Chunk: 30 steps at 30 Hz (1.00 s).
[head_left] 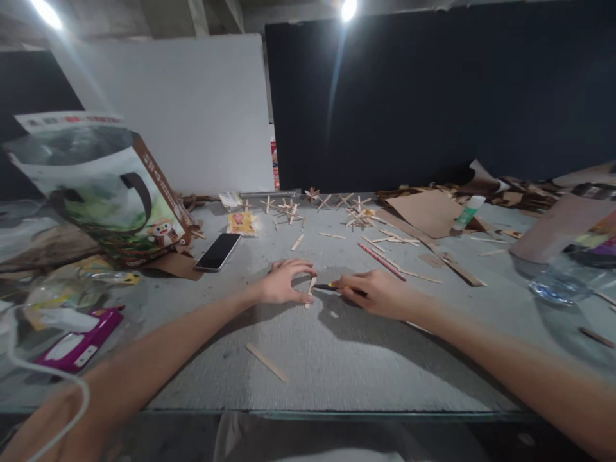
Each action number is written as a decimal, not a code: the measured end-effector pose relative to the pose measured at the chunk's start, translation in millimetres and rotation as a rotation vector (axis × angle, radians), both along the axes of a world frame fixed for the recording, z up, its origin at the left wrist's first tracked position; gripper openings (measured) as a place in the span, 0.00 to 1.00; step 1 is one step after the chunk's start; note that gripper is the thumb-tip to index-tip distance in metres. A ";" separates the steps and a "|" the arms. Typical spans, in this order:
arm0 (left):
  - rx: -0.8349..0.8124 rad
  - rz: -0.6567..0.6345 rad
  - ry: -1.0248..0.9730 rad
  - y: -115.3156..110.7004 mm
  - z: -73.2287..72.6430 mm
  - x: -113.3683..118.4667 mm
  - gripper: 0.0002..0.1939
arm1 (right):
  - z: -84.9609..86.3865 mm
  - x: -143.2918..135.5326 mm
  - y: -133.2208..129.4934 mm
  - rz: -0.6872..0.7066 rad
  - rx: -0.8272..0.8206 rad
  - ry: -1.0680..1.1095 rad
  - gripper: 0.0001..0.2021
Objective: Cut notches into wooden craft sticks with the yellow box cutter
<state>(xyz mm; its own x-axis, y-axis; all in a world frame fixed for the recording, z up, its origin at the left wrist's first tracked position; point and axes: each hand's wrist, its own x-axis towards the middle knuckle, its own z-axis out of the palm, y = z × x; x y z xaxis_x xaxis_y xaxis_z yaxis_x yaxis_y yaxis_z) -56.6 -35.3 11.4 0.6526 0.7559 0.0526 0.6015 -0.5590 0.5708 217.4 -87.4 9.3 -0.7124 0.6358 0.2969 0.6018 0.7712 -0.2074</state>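
On the table, a small wooden craft stick (310, 292) lies between the thumb and fingers of my left hand (283, 282). The fingers curve in an arch and their tips press near the stick. My right hand (375, 292) is closed around a slim dark tool with a yellow part (327, 287). Its dark tip points left and meets the stick's side; whether it is a knife or a pen I cannot tell. Nearer the front edge lies a loose craft stick (267, 362). A red patterned pencil-like rod (382, 261) rests beyond my right hand.
Crossed craft sticks (289, 210) and a pile of sticks (360, 215) stand at the back. To the left are a phone (219, 251), a large bag (110, 199) and a purple device (81, 340). Cardboard (423, 212), a glue stick (469, 213) and a pink container (561, 224) are right.
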 end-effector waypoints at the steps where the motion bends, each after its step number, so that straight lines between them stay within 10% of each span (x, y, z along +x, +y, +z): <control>1: 0.005 0.006 -0.022 0.0 -1.1 -0.1 0.32 | -0.4 -0.7 0.2 0.003 0.008 0.004 0.12; 13: -0.269 0.148 -0.501 -31.1 -7.0 19.0 0.37 | -12.2 18.0 20.7 -0.002 0.136 0.128 0.16; 20: -0.397 0.193 -0.653 -26.9 -9.1 19.8 0.22 | -20.5 12.2 29.8 0.053 0.359 0.307 0.18; 30: -0.443 0.114 -0.698 -34.4 -6.4 23.4 0.23 | -25.7 5.8 30.6 -0.023 0.222 0.429 0.17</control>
